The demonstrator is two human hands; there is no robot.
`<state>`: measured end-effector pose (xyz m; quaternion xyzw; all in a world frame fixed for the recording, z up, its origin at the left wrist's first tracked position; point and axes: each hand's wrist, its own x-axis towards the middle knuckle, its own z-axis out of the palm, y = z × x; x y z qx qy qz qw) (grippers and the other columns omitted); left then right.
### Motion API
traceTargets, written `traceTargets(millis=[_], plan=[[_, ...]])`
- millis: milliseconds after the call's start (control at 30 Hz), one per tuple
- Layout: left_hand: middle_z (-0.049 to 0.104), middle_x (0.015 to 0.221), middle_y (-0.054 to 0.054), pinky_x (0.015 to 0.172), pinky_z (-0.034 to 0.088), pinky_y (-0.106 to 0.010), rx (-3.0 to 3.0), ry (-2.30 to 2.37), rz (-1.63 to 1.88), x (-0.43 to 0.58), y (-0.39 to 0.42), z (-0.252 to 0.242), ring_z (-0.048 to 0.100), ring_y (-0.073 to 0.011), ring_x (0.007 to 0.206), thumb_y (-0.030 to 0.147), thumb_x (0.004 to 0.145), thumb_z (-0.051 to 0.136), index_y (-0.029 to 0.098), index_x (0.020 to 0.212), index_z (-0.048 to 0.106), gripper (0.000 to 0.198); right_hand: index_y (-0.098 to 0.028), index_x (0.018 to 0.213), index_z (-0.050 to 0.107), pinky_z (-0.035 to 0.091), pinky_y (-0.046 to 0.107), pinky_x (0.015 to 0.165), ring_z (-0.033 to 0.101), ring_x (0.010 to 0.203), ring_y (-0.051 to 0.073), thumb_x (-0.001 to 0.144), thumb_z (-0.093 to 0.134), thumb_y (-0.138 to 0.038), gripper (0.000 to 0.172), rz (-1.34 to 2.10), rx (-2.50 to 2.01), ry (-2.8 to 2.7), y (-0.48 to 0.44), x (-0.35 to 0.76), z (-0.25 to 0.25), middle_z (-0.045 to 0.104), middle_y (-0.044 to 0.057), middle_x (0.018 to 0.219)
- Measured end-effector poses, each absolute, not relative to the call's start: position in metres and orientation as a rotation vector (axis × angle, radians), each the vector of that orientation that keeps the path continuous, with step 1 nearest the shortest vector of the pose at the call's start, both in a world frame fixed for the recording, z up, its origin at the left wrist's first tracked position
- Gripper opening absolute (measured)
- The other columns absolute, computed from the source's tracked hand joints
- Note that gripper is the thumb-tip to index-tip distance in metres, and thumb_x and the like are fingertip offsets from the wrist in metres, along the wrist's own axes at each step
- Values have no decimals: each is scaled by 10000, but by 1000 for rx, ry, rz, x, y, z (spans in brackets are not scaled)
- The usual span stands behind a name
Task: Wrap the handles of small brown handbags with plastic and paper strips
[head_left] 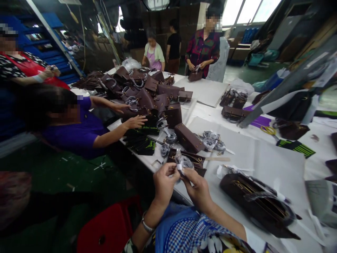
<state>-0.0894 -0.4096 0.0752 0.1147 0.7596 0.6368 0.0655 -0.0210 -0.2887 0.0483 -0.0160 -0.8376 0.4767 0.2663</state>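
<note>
Fingers on both hands are pinched nearly shut, the left hand and right hand meeting at a little white strip by some clear plastic wrap. It's all just above an open brown bag near the table's edge. Another dark bag sits open near right, and a messy bag pile fills the far left, where a co-worker in purple has both arms out.

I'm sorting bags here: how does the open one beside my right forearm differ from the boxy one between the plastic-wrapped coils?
The open bag shows its gaping top; the boxy bag shows a flat panel. The open bag looks larger in view, the boxy bag smaller. Both are dark brown.
</note>
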Motion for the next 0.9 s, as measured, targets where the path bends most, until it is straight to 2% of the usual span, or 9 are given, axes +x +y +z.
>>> traceTargets(millis=[167,267,367,433,533,633,733,800,900], plan=[[700,758,-12,671,525,-221,48,1991,2229,-91,-405,63,655,-120,689,243,727,703,145,839,643,160,-290,1071,706,501,409,950,648,1037,249,859,606,-279,235,1458,-93,-2238,-295,-24,48,722,41,1053],[682,766,1,686,507,-212,-122,1646,2407,-94,-404,58,639,-100,694,298,728,716,149,855,622,217,-251,1017,724,510,391,910,656,978,242,847,629,-350,218,1850,-196,-2142,-299,-29,56,727,36,1025],[675,743,5,672,509,-231,-213,1463,2389,-95,-409,53,633,-97,649,350,753,693,155,895,612,255,-209,1014,721,497,395,913,652,940,231,844,621,-432,298,2239,-253,-1965,-302,-35,63,727,47,1003],[676,744,0,675,512,-238,-179,1625,2354,-93,-412,51,633,-101,649,344,755,691,152,891,620,245,-197,1044,705,468,398,954,633,990,232,842,616,-461,345,2335,-238,-1912,-304,-40,66,714,58,1045],[681,778,-13,713,511,-230,3,1989,2273,-97,-417,54,640,-107,712,283,741,700,148,870,643,195,-203,1093,675,447,382,966,605,1037,235,767,700,-452,411,2222,-221,-2065,-302,-45,63,691,56,1095],[672,790,-4,716,506,-215,-117,2048,2426,-118,-436,56,630,-94,719,295,734,689,157,879,630,208,-196,1079,665,468,349,883,609,942,216,712,746,-444,451,2084,-379,-2136,-290,-47,53,693,42,1038],[663,804,2,717,511,-225,-484,2119,2642,-149,-492,46,619,-84,689,348,725,659,167,899,608,257,-167,997,663,472,293,771,604,836,178,734,731,-448,390,2266,-644,-1847,-266,-44,42,692,38,923],[686,838,-19,763,532,-292,-511,2391,2450,-165,-544,28,640,-123,718,350,701,650,171,905,622,273,-166,951,654,469,274,737,601,783,157,723,752,-428,361,2440,-749,-1568,-248,-40,37,684,25,842],[714,729,-56,861,521,-476,-302,2646,1472,-169,-601,-1,672,-263,801,269,625,650,197,660,660,81,-182,942,641,478,280,739,608,750,145,727,760,-412,337,2596,-791,-1307,-228,-36,39,680,12,801]])
